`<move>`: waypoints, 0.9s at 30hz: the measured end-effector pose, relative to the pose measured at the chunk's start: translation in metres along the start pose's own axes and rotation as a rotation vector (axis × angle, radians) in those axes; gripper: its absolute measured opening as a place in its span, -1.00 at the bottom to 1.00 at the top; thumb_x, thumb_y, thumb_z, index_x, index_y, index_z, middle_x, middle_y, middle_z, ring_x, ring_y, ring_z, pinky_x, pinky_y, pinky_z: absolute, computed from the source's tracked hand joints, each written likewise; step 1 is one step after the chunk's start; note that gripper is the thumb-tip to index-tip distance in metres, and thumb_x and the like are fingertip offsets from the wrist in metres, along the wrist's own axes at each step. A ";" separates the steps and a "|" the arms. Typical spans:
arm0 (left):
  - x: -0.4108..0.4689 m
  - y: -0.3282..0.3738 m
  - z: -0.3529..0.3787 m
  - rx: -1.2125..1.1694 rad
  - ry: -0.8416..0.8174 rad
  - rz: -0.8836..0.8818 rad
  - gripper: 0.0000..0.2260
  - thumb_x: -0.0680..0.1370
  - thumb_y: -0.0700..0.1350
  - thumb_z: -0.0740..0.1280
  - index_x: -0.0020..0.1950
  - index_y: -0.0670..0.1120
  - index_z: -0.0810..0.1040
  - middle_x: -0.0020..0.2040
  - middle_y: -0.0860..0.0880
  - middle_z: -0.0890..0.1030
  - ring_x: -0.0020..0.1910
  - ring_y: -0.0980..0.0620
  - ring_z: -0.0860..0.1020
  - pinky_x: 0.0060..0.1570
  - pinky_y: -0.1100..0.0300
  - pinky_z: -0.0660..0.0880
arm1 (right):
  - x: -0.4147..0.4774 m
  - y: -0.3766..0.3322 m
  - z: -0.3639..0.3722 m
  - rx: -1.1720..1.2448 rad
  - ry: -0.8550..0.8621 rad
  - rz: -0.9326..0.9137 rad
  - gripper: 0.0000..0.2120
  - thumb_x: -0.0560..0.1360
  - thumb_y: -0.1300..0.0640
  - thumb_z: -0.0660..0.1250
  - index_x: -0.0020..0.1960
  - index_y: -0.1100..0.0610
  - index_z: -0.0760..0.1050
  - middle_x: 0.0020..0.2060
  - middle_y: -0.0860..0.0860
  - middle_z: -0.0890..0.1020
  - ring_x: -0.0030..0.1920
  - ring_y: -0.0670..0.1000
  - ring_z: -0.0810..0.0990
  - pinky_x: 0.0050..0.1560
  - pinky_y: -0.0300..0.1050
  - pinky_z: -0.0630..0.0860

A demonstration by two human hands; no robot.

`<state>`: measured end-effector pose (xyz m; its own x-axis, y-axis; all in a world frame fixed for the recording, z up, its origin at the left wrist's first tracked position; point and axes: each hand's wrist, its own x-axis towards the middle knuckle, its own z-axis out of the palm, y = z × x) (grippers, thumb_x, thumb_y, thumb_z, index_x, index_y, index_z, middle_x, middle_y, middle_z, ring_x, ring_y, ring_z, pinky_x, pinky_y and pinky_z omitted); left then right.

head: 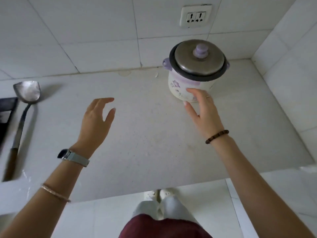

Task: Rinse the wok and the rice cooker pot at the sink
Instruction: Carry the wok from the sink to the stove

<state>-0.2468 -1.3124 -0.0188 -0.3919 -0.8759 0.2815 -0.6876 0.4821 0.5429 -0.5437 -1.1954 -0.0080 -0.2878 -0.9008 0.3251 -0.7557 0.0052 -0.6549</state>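
White rice cooker with purple flowers; purple knob; grey lid

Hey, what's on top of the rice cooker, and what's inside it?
A metal lid with a purple knob sits on the rice cooker. It covers the opening, so the inside cannot be seen.

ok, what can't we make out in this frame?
Inner pot: hidden under the lid of the cooker, head view.
Right hand: fingertips overlap the cooker's base, head view; contact unclear.
Black item: cut by the left edge, head view.
Wok, sink: outside the frame.
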 end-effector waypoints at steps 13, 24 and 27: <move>-0.173 0.031 -0.066 0.157 0.240 -0.329 -0.70 0.61 -0.09 0.24 0.31 -0.16 0.48 0.22 -0.13 0.55 0.19 -0.13 0.54 0.20 0.04 0.46 | -0.031 -0.055 0.015 0.138 -0.334 -0.310 -0.59 0.56 0.03 0.30 0.38 0.09 0.38 0.30 -0.04 0.48 0.31 -0.04 0.41 0.34 -0.20 0.32; -0.328 0.043 -0.133 0.310 0.425 -0.638 -0.69 0.60 -0.06 0.23 0.30 -0.14 0.50 0.14 -0.11 0.57 0.07 -0.08 0.55 0.08 0.21 0.37 | -0.054 -0.151 0.051 0.220 -0.630 -0.566 -0.57 0.57 -0.05 0.26 0.40 0.03 0.37 0.32 -0.11 0.45 0.36 -0.11 0.36 0.38 -0.26 0.24; -0.367 0.040 -0.150 0.353 0.465 -0.708 -0.70 0.60 -0.09 0.26 0.31 -0.14 0.49 0.17 -0.11 0.56 0.12 -0.09 0.52 0.12 0.19 0.37 | -0.073 -0.190 0.077 0.262 -0.708 -0.642 -0.57 0.57 -0.08 0.25 0.40 0.02 0.37 0.30 -0.15 0.44 0.35 -0.13 0.37 0.35 -0.34 0.23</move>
<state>-0.0390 -0.9744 0.0181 0.4249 -0.8518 0.3064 -0.8501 -0.2591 0.4584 -0.3337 -1.1646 0.0402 0.6131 -0.7514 0.2441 -0.4668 -0.5938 -0.6554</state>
